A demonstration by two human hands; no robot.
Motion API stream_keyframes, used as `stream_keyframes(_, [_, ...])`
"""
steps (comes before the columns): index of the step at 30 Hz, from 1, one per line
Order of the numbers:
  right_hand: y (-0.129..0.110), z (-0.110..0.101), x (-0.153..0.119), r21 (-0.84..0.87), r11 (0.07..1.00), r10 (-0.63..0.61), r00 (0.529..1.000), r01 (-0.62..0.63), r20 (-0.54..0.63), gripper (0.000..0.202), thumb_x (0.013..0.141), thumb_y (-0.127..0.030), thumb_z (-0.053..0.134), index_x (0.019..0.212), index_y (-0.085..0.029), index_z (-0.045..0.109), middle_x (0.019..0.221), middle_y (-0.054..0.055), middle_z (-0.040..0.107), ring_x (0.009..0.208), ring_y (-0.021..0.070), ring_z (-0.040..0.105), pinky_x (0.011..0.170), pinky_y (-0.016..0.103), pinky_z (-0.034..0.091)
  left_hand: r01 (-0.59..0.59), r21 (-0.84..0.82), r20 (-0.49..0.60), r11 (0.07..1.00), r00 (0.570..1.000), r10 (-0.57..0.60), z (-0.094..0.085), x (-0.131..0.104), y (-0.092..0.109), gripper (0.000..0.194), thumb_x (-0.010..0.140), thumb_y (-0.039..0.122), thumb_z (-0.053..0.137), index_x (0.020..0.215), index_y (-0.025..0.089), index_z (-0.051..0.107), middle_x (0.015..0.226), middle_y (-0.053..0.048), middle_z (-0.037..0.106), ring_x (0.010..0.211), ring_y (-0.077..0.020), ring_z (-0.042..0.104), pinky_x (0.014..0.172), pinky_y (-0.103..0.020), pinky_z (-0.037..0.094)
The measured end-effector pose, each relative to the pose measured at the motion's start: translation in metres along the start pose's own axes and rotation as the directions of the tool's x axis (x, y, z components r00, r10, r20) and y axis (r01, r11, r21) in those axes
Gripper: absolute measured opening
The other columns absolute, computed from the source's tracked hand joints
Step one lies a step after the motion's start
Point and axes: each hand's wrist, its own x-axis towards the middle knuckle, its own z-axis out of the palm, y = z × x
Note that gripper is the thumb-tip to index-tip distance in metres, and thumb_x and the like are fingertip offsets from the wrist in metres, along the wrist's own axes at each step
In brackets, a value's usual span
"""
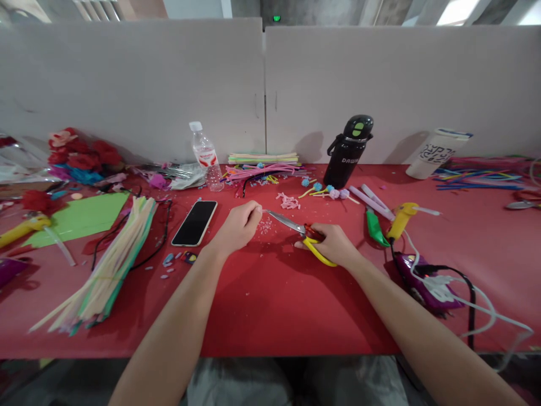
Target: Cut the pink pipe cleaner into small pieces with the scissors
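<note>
My left hand (240,225) is closed in a pinch at the middle of the red table; a thin pinkish tip shows at its fingertips, too small to name. In my right hand (332,243) are scissors (287,222) with yellow and red handles. Their blades point left and end close to the left fingertips. Small pale clippings (266,226) lie on the table just below the blade tips. Behind them is a little heap of short pink pieces (288,201).
A phone (195,223) and a bundle of pale stems (112,262) lie at left. A clear bottle (207,159) and a black bottle (346,155) stand behind. At right are a yellow glue gun (401,221), a purple box (426,285) and loose cables.
</note>
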Motion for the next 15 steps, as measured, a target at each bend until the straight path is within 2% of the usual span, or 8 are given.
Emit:
stream_keyframes(9, [0.0026,0.0020,0.0009,-0.008,1.000,0.012,1.000,-0.012,-0.005,0.055,0.062,-0.064,0.066,0.057,-0.018,0.036,0.055,-0.005,0.030,0.054,0.0086,0.024,0.045,0.021,0.021,0.016,-0.008,0.019,1.000,1.000,-0.016,0.0001,-0.0006,0.0006,0.031,0.093,0.038,0.033,0.068,0.019,0.036,0.059,0.004,0.037,0.053,-0.0093,0.037,0.052,-0.025,0.026])
stream_keyframes(15, [0.0002,0.0002,0.0001,0.021,1.000,0.020,1.000,-0.020,-0.012,0.051,0.063,-0.060,0.067,0.059,-0.018,0.038,0.056,-0.005,0.031,0.054,0.0084,0.027,0.045,0.021,0.022,0.008,0.004,0.006,1.000,1.000,-0.008,0.0012,0.0005,-0.0025,0.032,0.093,0.038,0.031,0.069,0.018,0.037,0.060,0.003,0.041,0.054,-0.0097,0.038,0.054,-0.026,0.027])
